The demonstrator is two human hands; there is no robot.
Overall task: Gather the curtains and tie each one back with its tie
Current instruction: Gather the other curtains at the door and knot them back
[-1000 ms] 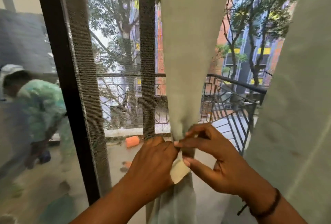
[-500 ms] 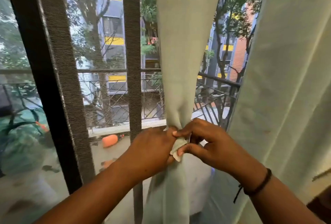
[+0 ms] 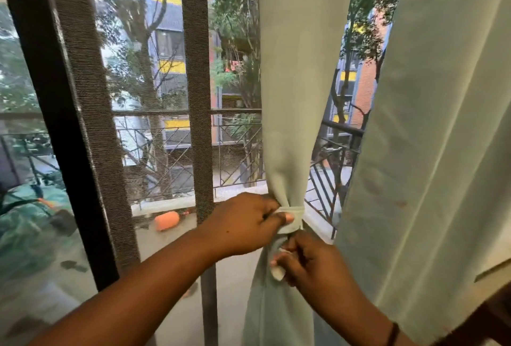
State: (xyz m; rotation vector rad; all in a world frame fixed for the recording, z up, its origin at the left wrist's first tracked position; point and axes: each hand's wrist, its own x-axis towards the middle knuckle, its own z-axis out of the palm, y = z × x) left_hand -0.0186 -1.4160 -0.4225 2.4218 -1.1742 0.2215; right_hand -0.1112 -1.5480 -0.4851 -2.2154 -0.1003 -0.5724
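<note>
One curtain (image 3: 290, 97), the pale green one hanging centre frame, is gathered to a narrow waist with its tie (image 3: 293, 211) wrapped round it; the knot looks unfinished. The left hand (image 3: 243, 225), at nine o'clock of the waist, pinches the band with curled fingers, thumb pressed on it. The right hand (image 3: 307, 262), at six o'clock, grips the tie's loose end. The second curtain (image 3: 442, 124), at three o'clock, hangs loose and untied, so roughly half remains.
</note>
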